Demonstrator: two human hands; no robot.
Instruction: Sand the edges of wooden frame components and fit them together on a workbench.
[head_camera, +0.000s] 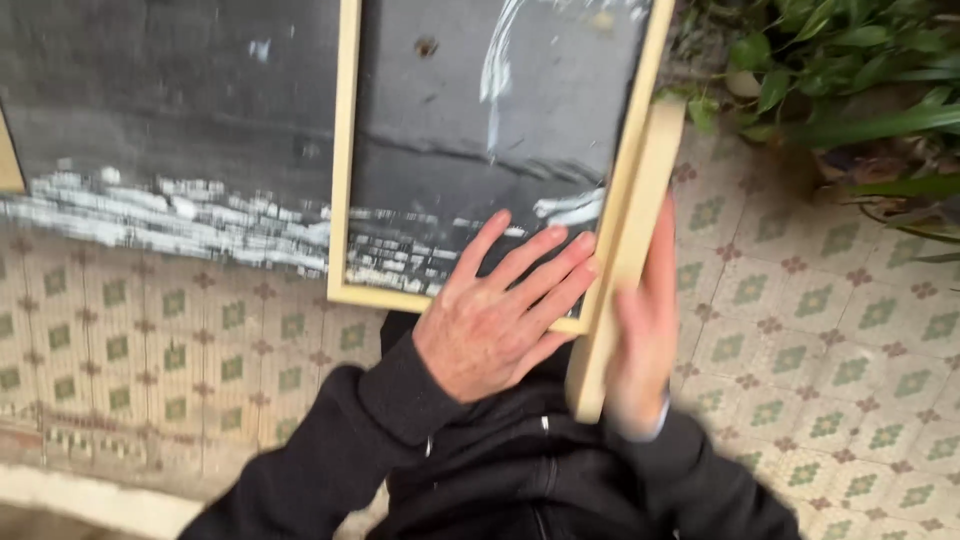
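A pale wooden frame (346, 150) with a clear pane (480, 150) leans in front of a dark, weathered wall. My left hand (500, 320) lies flat with fingers spread on the pane's lower right corner. My right hand (645, 320), blurred, grips a separate light wooden strip (630, 250) held against the frame's right side. Both arms wear black sleeves.
Patterned green-and-cream floor tiles (830, 330) cover the ground. Green leafy plants (850, 60) grow at the top right. The dark wall (170, 120) has flaking white paint along its base. The edge of another wooden frame (8, 160) shows at the far left.
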